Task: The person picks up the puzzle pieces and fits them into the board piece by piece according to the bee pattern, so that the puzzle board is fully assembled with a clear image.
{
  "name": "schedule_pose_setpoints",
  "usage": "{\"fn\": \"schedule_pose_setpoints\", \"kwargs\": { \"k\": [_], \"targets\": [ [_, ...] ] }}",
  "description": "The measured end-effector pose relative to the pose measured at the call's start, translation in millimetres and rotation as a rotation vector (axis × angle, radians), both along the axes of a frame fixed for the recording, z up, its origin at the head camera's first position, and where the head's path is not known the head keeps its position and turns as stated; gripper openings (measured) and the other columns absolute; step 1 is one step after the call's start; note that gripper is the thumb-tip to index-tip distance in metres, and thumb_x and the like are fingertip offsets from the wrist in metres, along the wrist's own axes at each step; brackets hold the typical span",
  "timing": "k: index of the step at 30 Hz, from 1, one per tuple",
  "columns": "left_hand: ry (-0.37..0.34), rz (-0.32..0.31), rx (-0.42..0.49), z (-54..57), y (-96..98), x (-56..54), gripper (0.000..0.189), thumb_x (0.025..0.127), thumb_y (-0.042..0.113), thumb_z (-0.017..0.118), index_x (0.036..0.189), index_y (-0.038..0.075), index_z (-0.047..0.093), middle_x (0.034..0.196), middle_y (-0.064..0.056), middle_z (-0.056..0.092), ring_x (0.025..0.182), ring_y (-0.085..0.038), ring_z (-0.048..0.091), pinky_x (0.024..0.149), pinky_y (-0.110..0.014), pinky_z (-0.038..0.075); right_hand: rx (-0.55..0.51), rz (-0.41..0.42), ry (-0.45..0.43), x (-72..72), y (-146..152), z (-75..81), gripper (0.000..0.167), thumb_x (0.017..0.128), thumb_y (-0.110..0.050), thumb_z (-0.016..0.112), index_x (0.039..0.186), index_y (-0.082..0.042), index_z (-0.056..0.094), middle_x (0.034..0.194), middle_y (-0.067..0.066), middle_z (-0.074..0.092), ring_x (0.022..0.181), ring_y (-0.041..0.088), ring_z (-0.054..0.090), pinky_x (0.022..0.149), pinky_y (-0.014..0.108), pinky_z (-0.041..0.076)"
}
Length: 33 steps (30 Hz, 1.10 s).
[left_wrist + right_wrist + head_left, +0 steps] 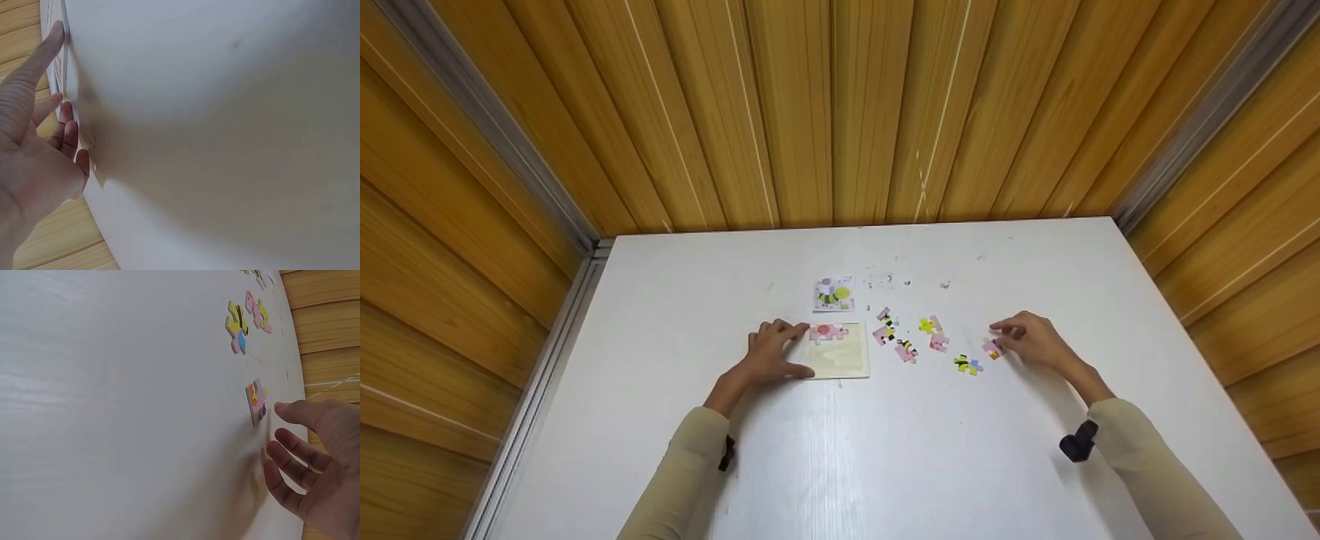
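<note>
My left hand (772,351) holds a pale square puzzle tray (844,364) at its left side, thumb at the lower corner and index finger at the upper one. Inside the tray's top edge lies a pink puzzle piece (829,332) with a red round shape. In the left wrist view the thumb (48,48) lies along the tray's edge. My right hand (1031,341) hovers beside a pink and orange puzzle piece (256,402), fingers loosely bent and holding nothing. That piece rests on the table, just apart from the right thumb (298,413).
A square picture card (834,293) with a bee lies behind the tray. Between the tray and my right hand are several loose pieces, among them a yellow and black one (967,365) and a yellow and pink one (931,325). Wood-patterned walls (870,112) enclose the white table (885,450).
</note>
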State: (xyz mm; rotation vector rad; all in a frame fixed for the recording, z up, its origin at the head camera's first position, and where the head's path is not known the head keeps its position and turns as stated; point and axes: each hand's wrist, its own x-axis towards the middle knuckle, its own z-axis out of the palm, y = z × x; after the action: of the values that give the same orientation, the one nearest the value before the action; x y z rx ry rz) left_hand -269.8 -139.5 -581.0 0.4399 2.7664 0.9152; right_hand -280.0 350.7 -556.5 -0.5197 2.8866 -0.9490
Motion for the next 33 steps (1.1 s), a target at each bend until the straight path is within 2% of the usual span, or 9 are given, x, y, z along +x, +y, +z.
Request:
{"fn": "schedule_pose_setpoints", "kwargs": {
  "k": [8, 14, 21, 33],
  "targets": [
    [0.005, 0.002, -0.002, 1.9, 0.3, 1.3, 0.089, 0.074, 0.038, 0.091, 0.150, 0.014, 0.052, 0.134, -0.016, 0.055, 0.118, -0.033, 0.043, 0.099, -0.052, 0.028, 0.017, 0.088, -0.067, 0.8, 5.4, 4.2, 0.036, 0.085, -0.003, 0.079, 0.118, 0.008, 0.071, 0.103, 0.024, 0.064, 0.088, 0.035, 0.063, 0.076, 0.028, 0.045],
    [0.023, -0.008, 0.032, 1.7, -0.6, 3.0, 0.087, 0.074, 0.036, 0.092, 0.148, 0.011, 0.054, 0.129, -0.018, 0.056, 0.116, -0.035, 0.043, 0.095, -0.053, 0.028, 0.028, 0.070, -0.073, 1.7, 5.9, 1.7, 0.031, 0.087, -0.003, 0.077, 0.115, 0.007, 0.072, 0.107, 0.024, 0.062, 0.088, 0.033, 0.062, 0.076, 0.029, 0.044],
    [0.034, -0.010, 0.016, -0.3, -0.3, 1.8, 0.087, 0.073, 0.038, 0.092, 0.148, 0.012, 0.054, 0.130, -0.018, 0.056, 0.117, -0.035, 0.044, 0.096, -0.053, 0.028, 0.023, 0.040, -0.065, 1.6, 4.6, -1.1, 0.031, 0.086, -0.004, 0.078, 0.115, 0.007, 0.072, 0.103, 0.021, 0.063, 0.085, 0.026, 0.058, 0.072, 0.026, 0.041],
    [0.032, -0.006, 0.007, -1.8, -0.2, 1.4, 0.088, 0.073, 0.038, 0.092, 0.149, 0.012, 0.054, 0.129, -0.018, 0.056, 0.114, -0.033, 0.044, 0.097, -0.053, 0.029, 0.033, 0.046, -0.048, 0.5, 3.7, 0.2, 0.033, 0.086, -0.007, 0.080, 0.114, 0.008, 0.073, 0.100, 0.021, 0.065, 0.084, 0.028, 0.059, 0.071, 0.026, 0.042]
  ]
}}
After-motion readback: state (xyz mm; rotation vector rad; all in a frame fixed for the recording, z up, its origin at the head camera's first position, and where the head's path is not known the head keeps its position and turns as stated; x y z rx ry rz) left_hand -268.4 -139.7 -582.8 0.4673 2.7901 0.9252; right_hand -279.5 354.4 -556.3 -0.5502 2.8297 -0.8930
